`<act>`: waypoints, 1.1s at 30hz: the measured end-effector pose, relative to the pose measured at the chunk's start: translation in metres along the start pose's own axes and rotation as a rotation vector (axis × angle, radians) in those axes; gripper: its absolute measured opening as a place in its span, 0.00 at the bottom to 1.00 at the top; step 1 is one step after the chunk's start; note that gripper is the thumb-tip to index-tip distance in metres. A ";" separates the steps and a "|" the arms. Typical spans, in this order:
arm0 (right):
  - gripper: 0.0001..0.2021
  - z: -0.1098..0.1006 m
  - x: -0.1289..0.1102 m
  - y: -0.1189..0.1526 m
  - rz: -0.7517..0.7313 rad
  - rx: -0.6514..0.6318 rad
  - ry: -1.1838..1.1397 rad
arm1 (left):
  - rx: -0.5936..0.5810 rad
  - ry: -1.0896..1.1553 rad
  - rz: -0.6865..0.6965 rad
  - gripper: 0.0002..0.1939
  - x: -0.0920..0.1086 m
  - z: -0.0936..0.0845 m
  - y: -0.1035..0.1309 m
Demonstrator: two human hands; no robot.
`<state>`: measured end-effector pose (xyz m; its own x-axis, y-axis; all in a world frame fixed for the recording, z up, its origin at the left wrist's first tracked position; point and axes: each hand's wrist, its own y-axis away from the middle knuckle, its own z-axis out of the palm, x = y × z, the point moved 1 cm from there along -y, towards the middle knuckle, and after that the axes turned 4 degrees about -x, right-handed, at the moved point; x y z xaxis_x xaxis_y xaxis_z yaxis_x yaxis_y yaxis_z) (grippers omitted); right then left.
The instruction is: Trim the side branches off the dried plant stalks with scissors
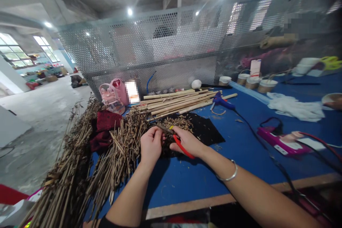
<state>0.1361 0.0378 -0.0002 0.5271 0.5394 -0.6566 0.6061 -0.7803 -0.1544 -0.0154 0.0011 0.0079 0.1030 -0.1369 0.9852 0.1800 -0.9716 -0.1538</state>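
My right hand [187,142] is closed around pruning shears [184,146] with red and yellow handles. Their dark blades point left, reaching the fingertips of my left hand [151,143]. That hand is pinched shut, and what sits between its fingers is too small to make out. Under both hands lies a black cloth [210,131] strewn with dry brown clippings [184,124]. Just left of my left hand, a bundle of dried plant stalks [117,160] spreads across the blue table [184,188].
Pale sticks [176,102] lie behind the cloth beside a blue glue gun [223,101]. Its cord runs right, near a purple power strip [283,142]. More stalks [64,181] line the left edge. Pink bottle [119,91], white gloves [295,107] and perforated metal screen [149,50] stand farther back.
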 end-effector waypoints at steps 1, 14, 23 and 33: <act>0.20 0.000 0.000 0.000 -0.003 0.005 0.003 | -0.009 -0.017 0.021 0.13 0.001 0.000 0.000; 0.20 0.010 0.014 -0.005 0.055 -0.008 -0.088 | -0.028 -0.247 0.078 0.15 -0.003 -0.005 -0.005; 0.17 0.000 0.035 -0.013 0.095 0.253 -0.041 | -0.015 -0.788 0.085 0.18 -0.007 -0.023 -0.012; 0.17 0.002 0.046 -0.017 0.100 0.342 -0.026 | 0.122 -1.099 -0.057 0.14 -0.004 -0.082 -0.007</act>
<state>0.1488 0.0747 -0.0293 0.5556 0.4500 -0.6992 0.3155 -0.8921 -0.3235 -0.0973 -0.0078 0.0116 0.8927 0.2128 0.3972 0.3017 -0.9370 -0.1762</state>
